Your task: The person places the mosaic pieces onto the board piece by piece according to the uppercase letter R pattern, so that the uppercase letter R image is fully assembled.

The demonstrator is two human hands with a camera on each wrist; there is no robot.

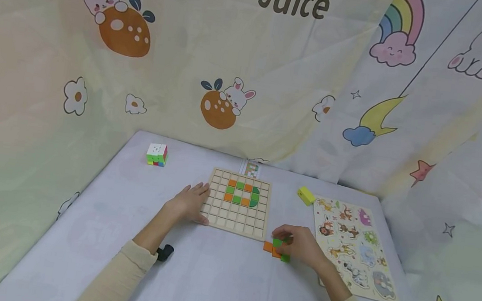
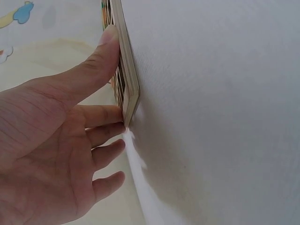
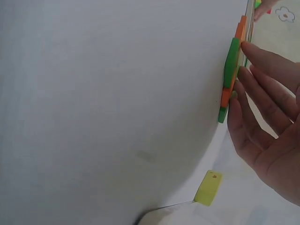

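A wooden grid board (image 1: pixel 232 222) lies on the table, with orange and green tiles (image 1: pixel 240 185) set in its upper squares in a ring. My left hand (image 1: pixel 191 203) rests at the board's left edge. In the left wrist view the thumb (image 2: pixel 105 47) lies along that edge, the other fingers spread below it. Right of the board's near corner, my right hand (image 1: pixel 301 246) bends over a small group of loose tiles, thumb and fingertips at a green tile (image 3: pixel 231 63). Beside it lie an orange tile (image 1: pixel 268 246) and another green tile (image 3: pixel 222 115).
A puzzle cube (image 1: pixel 156 154) stands at the back left. Behind the board lies a small pattern card (image 1: pixel 252 169). To the right are a yellow block (image 1: pixel 306 195) and an animal puzzle board (image 1: pixel 357 250). Printed cloth (image 1: pixel 182 38) hangs around the table.
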